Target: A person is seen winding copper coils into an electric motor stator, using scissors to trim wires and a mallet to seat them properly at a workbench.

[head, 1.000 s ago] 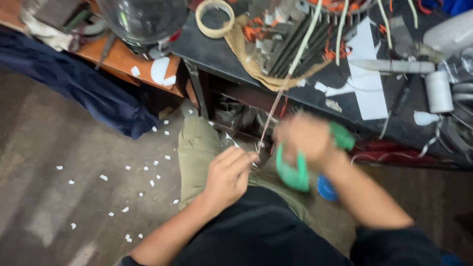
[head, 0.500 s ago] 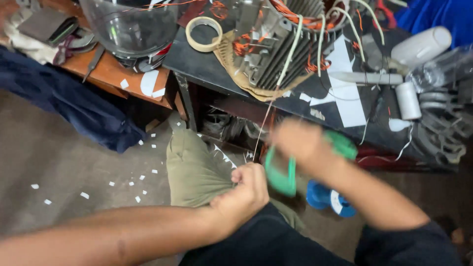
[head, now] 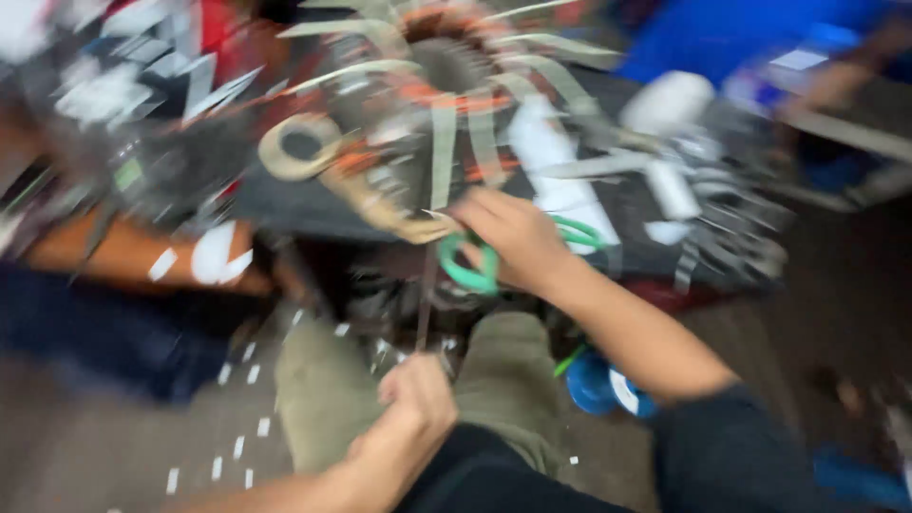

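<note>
Head view, overall: the picture is heavily motion-blurred; edges are smeared and small detail cannot be read.
Right hand [head: 513, 242]: raised to the front edge of the dark workbench [head: 285, 204], fingers curled closed around green-handled scissors [head: 470, 266].
Scissors, look: bright green plastic loops; one loop shows clearly left of the knuckles, a second green arc peeks out to the right of the hand. The blades are hidden or blurred, so I cannot tell their position.
Left hand [head: 418, 394]: low, over the lap, fingers pinched shut on the lower end of a thin strand [head: 425, 304].
Strand: runs nearly straight up from the left hand toward the right hand and the bench edge; too blurred to tell its material.
Motor stator [head: 446, 104]: sits on the bench behind the right hand, a round dark core with orange windings and pale strips fanning outward.
Tape roll [head: 299, 147]: tan ring lying left of the stator.
Floor [head: 114, 446]: scattered small white scraps beside the olive trouser leg [head: 503, 380].
Blue round object [head: 598, 385]: under the right forearm, near the knee.
</note>
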